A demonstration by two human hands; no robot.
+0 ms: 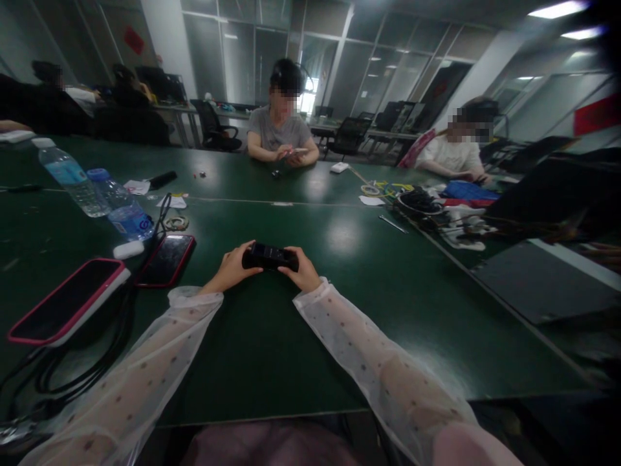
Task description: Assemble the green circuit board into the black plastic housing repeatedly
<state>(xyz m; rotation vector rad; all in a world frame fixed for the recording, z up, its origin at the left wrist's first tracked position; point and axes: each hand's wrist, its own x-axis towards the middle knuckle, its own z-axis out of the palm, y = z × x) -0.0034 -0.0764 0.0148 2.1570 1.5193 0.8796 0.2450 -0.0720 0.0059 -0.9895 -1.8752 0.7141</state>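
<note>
Between my two hands is a small black box-shaped device [270,257] with a dark, screen-like face and faint light marks on it. My left hand [233,266] grips its left end, fingers behind and thumb along the near side. At the right end my right hand [301,268] holds it the same way. The device is just above or resting on the green table [272,349]; I cannot tell which. Left of my hands lies a phone in a red case [167,260], with a larger pink-rimmed device [68,301] nearer me.
Two water bottles [72,178] lean at the left, near a white earbud case [129,250] and black cables [97,369]. At the right are a wrench [393,224], tangled cables [420,202] and a grey metal box [546,278]. A person [282,126] sits opposite; another [453,149] sits at the far right.
</note>
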